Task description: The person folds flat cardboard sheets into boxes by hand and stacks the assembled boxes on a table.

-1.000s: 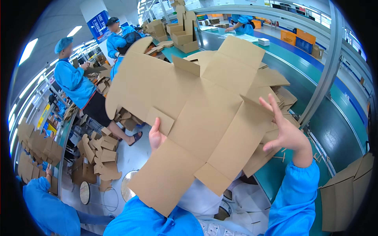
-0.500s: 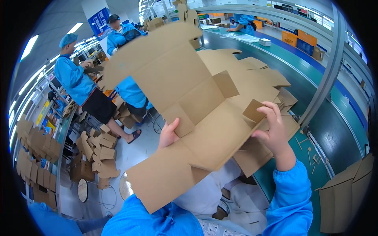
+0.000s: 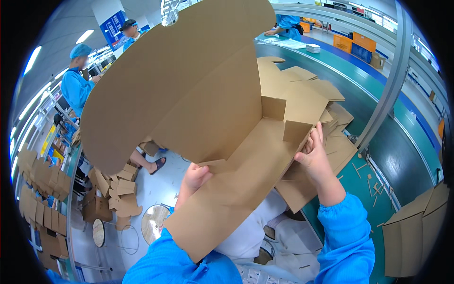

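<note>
My left hand and right hand both pinch the big cardboard sheet; I think the tall flap above my grip could flop back, because I only hold the low edges.

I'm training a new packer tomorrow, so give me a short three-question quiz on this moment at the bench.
1. True or false: both hands grip the flat cardboard box blank.
2. Which hand presses on the small upright side flap? A) left hand B) right hand C) neither
3. Fill in: the stack of flat blanks beyond the held one lies on the green ______.

Key
1. True: the left hand holds the near edge and the right hand the side.
2. B
3. Conveyor belt
</note>
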Demonstrator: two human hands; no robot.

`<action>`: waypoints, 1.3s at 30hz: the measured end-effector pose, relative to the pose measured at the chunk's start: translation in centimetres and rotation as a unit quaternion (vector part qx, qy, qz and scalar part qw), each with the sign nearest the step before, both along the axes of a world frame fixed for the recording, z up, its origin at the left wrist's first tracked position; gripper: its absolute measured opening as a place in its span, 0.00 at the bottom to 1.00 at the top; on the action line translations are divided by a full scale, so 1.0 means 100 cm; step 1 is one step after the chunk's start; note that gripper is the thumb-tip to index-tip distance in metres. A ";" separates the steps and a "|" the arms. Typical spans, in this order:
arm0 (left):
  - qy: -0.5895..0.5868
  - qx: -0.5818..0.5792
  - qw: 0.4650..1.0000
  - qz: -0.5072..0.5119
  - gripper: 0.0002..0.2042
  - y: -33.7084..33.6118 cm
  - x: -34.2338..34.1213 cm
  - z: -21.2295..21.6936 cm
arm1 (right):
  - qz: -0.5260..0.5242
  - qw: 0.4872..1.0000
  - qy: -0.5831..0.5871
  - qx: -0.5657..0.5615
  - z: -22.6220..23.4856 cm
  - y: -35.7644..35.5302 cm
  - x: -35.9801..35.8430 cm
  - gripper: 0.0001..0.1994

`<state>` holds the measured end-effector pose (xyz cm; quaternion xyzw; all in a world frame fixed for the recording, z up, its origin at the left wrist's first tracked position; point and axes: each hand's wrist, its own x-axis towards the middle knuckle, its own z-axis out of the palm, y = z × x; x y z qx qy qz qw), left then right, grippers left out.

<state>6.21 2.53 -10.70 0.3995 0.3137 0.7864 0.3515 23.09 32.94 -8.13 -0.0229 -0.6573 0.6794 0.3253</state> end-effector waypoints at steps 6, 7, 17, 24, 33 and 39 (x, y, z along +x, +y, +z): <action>0.038 0.037 0.999 -0.001 0.32 0.008 0.004 0.005 | -0.014 0.995 0.079 0.059 0.021 -0.014 0.010 0.52; 0.047 0.043 0.998 -0.001 0.32 0.009 0.005 0.006 | -0.038 0.992 0.116 0.023 0.022 -0.016 0.011 0.55; -0.077 0.050 0.995 -0.047 0.31 0.012 0.019 -0.007 | 0.057 0.995 0.075 -0.023 0.066 -0.006 0.030 0.64; -0.094 0.019 0.988 -0.118 0.39 0.022 0.059 -0.013 | 0.172 0.959 0.007 0.223 0.088 0.011 0.080 0.44; -0.100 0.116 0.933 -0.325 0.40 0.055 0.093 -0.048 | 0.177 0.970 0.156 0.054 0.089 -0.036 0.132 0.32; -0.217 -0.079 0.935 -0.269 0.32 0.035 0.092 -0.036 | 0.193 0.925 0.049 0.324 0.115 -0.015 0.118 0.24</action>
